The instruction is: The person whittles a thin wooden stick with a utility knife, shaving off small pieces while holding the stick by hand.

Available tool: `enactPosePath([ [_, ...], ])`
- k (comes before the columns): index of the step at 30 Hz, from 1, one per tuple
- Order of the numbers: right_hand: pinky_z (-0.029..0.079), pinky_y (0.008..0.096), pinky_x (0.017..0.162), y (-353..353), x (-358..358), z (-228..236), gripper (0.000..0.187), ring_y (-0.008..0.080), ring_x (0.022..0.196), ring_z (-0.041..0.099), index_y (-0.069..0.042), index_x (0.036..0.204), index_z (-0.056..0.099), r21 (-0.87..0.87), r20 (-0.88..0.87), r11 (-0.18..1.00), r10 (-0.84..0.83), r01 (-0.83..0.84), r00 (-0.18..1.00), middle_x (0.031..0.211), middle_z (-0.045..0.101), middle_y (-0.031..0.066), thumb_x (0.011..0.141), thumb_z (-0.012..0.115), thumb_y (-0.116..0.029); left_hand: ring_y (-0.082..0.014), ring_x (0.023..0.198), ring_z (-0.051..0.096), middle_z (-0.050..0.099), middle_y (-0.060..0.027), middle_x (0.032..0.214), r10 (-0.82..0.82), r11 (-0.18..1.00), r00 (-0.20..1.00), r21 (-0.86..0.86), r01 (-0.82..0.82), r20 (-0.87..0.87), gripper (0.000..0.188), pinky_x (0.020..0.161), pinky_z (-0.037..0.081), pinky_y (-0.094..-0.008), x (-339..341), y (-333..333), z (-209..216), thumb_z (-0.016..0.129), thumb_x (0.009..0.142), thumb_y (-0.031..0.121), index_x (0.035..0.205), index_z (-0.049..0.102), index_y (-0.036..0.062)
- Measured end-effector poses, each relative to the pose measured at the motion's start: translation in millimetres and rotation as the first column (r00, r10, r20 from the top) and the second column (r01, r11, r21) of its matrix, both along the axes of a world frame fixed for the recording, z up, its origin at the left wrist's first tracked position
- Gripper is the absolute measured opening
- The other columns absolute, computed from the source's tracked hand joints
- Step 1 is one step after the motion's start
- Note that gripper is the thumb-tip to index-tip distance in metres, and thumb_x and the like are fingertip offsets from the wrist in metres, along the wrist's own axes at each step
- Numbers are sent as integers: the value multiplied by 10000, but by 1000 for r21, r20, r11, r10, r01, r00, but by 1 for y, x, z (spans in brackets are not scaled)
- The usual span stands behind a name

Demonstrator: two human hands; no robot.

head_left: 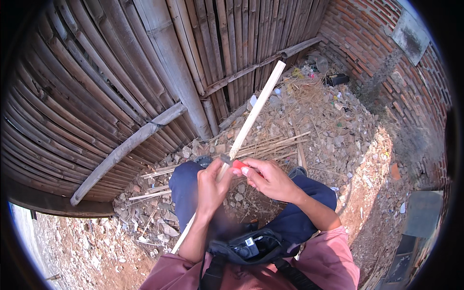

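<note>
A long pale wooden stick (257, 110) slants from beside my left forearm up toward the far right. My left hand (211, 186) is closed around its middle, above my knees. In my right hand (268, 180) is a red-handled knife (238, 166), the fingers wrapped around its handle. Its grey blade lies across the stick just beyond my left fingers, and partly hidden there. The two hands are close together, and the wood near the blade looks rough and shaved.
Several cut strips (275, 145) lie on the rubble-strewn ground (333, 150) past my knees. A bamboo wall (121, 63) rises at the left, with a crosswise pole (128, 147). A brick wall (372, 53) stands at the right. A black pouch (249, 246) rests at my waist.
</note>
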State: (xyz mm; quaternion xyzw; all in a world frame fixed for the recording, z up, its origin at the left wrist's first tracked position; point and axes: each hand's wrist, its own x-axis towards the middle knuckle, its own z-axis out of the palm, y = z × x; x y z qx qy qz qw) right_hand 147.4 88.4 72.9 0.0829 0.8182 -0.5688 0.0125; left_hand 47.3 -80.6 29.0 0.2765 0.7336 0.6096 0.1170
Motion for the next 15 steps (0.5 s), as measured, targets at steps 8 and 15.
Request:
enactPosePath([
  [8, 457, 327, 594, -7, -2, 7, 283, 111, 635, 560, 9, 1279, 659, -128, -10, 991, -34, 33, 999, 722, 594, 41, 1113, 525, -177, -6, 702, 495, 648, 42, 732, 16, 999, 999, -35, -15, 49, 208, 595, 396, -233, -2, -5, 3, 803, 990, 167, 934, 702, -5],
  [15, 461, 339, 604, 4, -9, 5, 258, 122, 638, 573, 12, 1214, 667, -62, 29, 993, 106, -104, 994, 709, 590, 47, 1109, 537, -185, -37, 865, 621, 740, 0, 919, -140, 989, 981, 57, 133, 134, 168, 765, 513, -236, -10, -15, -7, 769, 1010, 118, 1107, 709, -5],
])
